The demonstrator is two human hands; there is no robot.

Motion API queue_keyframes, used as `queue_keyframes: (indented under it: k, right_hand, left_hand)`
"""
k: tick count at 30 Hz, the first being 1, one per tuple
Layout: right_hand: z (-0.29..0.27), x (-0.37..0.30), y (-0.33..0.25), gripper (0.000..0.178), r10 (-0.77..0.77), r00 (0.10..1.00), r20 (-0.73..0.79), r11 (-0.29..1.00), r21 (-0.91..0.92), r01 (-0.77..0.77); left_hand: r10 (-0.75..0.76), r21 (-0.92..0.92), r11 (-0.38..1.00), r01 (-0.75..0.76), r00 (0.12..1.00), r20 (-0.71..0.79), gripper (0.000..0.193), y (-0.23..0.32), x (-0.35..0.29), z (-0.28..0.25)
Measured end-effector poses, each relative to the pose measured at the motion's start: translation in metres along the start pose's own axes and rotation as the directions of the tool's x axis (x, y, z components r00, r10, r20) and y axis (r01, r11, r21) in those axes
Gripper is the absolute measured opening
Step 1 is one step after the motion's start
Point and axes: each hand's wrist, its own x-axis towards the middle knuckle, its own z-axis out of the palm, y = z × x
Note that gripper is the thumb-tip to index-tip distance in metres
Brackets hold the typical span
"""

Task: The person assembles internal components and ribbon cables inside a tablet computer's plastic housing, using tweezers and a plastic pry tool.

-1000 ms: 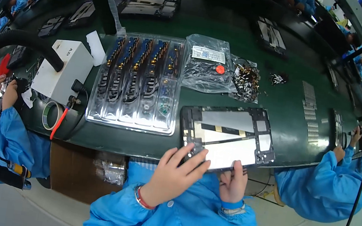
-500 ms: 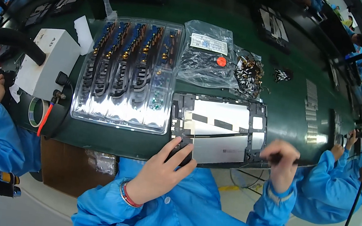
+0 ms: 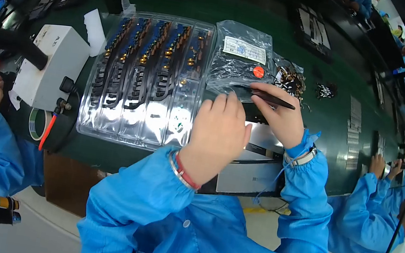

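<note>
A black-framed tablet housing with silver panels (image 3: 247,178) lies before me at the table's front edge, mostly covered by my hands. My left hand (image 3: 218,134) rests over its left part, fingers stretched forward and thumb apart; the fingertips reach its far edge, and what they touch is hidden. Between the thumb and fingers of my right hand (image 3: 285,121) is a pair of dark tweezers (image 3: 279,101), held nearly level above the housing's far side. The tips point left toward my left fingertips.
Left of the housing stands a clear plastic tray (image 3: 143,135) with rows of flex cables. Beyond it lie a clear bag (image 3: 238,68) and a heap of small parts (image 3: 289,79). A white box (image 3: 50,68) and a tape roll (image 3: 38,124) sit at left. Co-workers flank me.
My right hand has come in from the right with the tweezers, over the housing. My left hand has moved forward from the near edge to the far edge. The view has shifted slightly.
</note>
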Motion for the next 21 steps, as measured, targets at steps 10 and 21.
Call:
queue_keyframes:
  k: [10,21]
  right_hand:
    - [0.009,0.008,0.016,0.023,-0.027,0.996,-0.082,0.998,-0.054,0.022]
    - [0.011,0.012,0.02,0.024,-0.047,0.995,-0.091,0.992,-0.117,0.037]
  left_hand:
    - [-0.12,0.022,0.992,0.121,0.992,-0.047,0.035,-0.012,0.01,0.014]
    - [-0.17,-0.003,0.985,0.17,0.985,0.015,0.036,-0.013,0.009,0.017]
